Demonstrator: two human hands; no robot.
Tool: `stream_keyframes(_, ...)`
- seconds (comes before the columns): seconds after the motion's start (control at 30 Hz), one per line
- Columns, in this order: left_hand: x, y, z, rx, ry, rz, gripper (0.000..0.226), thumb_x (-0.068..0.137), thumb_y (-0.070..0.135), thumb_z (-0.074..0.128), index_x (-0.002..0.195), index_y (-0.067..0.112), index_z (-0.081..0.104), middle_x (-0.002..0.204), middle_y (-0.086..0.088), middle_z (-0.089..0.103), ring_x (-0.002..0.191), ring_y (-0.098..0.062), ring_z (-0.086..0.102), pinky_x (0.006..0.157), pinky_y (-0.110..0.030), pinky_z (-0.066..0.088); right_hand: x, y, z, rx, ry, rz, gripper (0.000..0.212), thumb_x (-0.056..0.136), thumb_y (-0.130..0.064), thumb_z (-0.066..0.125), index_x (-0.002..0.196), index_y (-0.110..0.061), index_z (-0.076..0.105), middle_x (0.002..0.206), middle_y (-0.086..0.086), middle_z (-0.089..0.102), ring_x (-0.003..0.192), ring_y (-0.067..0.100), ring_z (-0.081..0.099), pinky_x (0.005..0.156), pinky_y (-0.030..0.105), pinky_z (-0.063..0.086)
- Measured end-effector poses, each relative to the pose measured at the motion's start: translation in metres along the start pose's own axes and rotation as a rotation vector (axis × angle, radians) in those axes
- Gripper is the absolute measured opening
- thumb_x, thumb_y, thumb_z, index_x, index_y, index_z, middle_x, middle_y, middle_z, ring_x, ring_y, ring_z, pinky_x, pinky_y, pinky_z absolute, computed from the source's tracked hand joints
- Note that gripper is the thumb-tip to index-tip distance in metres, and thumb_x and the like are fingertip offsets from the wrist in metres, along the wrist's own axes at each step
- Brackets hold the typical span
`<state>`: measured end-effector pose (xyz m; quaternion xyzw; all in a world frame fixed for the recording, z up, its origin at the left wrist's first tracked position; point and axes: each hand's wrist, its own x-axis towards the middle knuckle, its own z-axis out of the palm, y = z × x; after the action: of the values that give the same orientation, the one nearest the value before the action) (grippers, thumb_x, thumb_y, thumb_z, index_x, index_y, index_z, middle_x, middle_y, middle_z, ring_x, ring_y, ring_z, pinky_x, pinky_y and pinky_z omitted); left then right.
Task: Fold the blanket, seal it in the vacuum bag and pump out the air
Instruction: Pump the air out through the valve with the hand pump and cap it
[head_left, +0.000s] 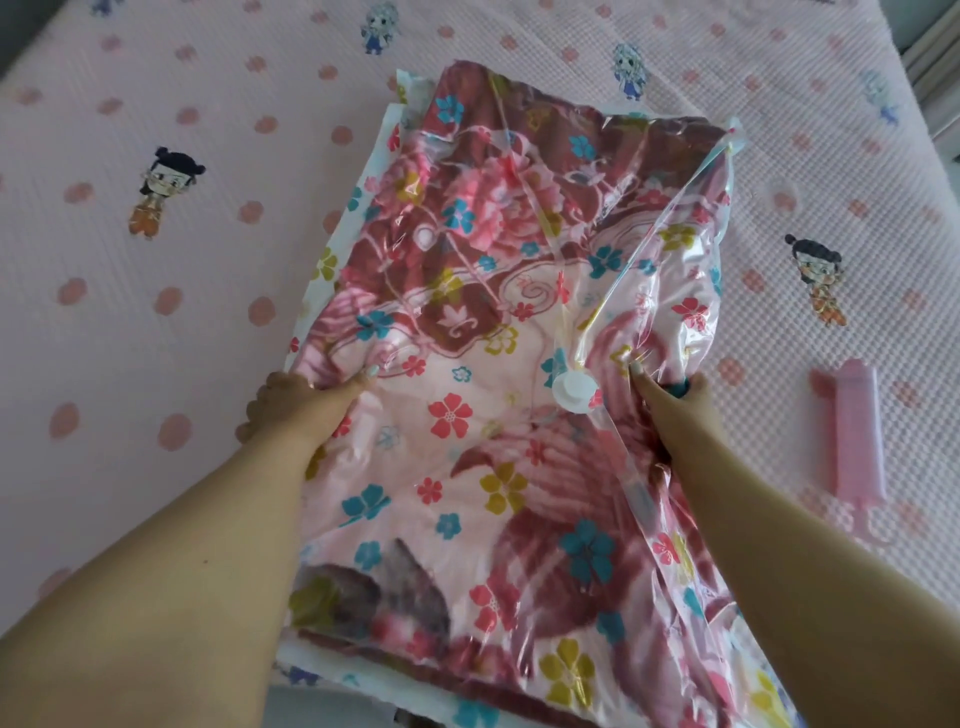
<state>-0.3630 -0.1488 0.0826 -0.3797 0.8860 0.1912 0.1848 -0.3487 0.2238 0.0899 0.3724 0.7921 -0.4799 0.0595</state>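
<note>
**Bagged blanket being gripped at both sides on the bed**

The near end of the vacuum bag (467, 364) is being cut off by the lower edge of the view, and its far left corner is being partly lost in glare. One folded blanket (483, 249), pink and maroon, is being seen through the clear flowered film, lying inside the bag in the middle of the bed (156, 312). One white round valve (573, 392) is being shown on the bag's top, between the two hands. One pink pump (852, 431) is being left on the bed to the right, well apart from the bag.

The bag's left edge is being pinched by the left hand (296, 400), thumb on top and fingers (260, 405) curled underneath, mostly hidden. The right side is being gripped by the right hand (675, 400); its fingers (693, 387) are being tucked round a fold of film and cannot be counted.
</note>
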Motion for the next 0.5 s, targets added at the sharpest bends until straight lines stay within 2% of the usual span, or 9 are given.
stream_keyframes(0.2, 0.044, -0.061, -0.036, 0.037, 0.060, 0.010, 0.117, 0.052, 0.096, 0.045, 0.125, 0.004, 0.044, 0.123, -0.018, 0.054, 0.111, -0.039, 0.052, 0.093, -0.047, 0.045, -0.045, -0.018, 0.066, -0.008, -0.018, -0.053, 0.060, 0.055, -0.077, 0.066, 0.088, -0.030, 0.047, 0.084, -0.005, 0.063, 0.071, 0.012, 0.062, 0.053, 0.024, 0.041)
stream_keyframes(0.3, 0.075, -0.094, -0.061, -0.035, 0.032, 0.000, 0.108, 0.057, 0.089, 0.054, 0.127, 0.007, 0.044, 0.125, -0.017, 0.055, 0.112, -0.039, 0.052, 0.096, -0.049, 0.045, -0.065, -0.033, 0.107, -0.008, -0.058, -0.049, 0.057, 0.055, -0.076, 0.065, 0.086, -0.032, 0.046, 0.084, -0.005, 0.064, 0.070, 0.014, 0.064, 0.053, 0.025, 0.044)
stream_keyframes(0.43, 0.114, -0.132, -0.101, -0.216, -0.016, 0.120, 0.093, 0.058, 0.073, 0.069, 0.132, 0.023, 0.042, 0.127, -0.008, 0.058, 0.108, -0.034, 0.056, 0.087, -0.039, 0.047, -0.083, -0.055, 0.163, -0.029, -0.125, -0.064, 0.060, 0.056, -0.075, 0.064, 0.094, -0.032, 0.046, 0.088, -0.004, 0.063, 0.076, 0.017, 0.065, 0.063, 0.031, 0.052)
stream_keyframes(0.5, 0.130, -0.146, -0.121, -0.256, -0.042, 0.176, 0.094, 0.055, 0.069, 0.071, 0.135, 0.030, 0.042, 0.129, -0.004, 0.060, 0.109, -0.032, 0.057, 0.090, -0.040, 0.047, -0.087, -0.067, 0.191, -0.035, -0.153, -0.079, 0.065, 0.059, -0.072, 0.065, 0.101, -0.027, 0.046, 0.090, -0.002, 0.062, 0.079, 0.019, 0.063, 0.068, 0.034, 0.053)
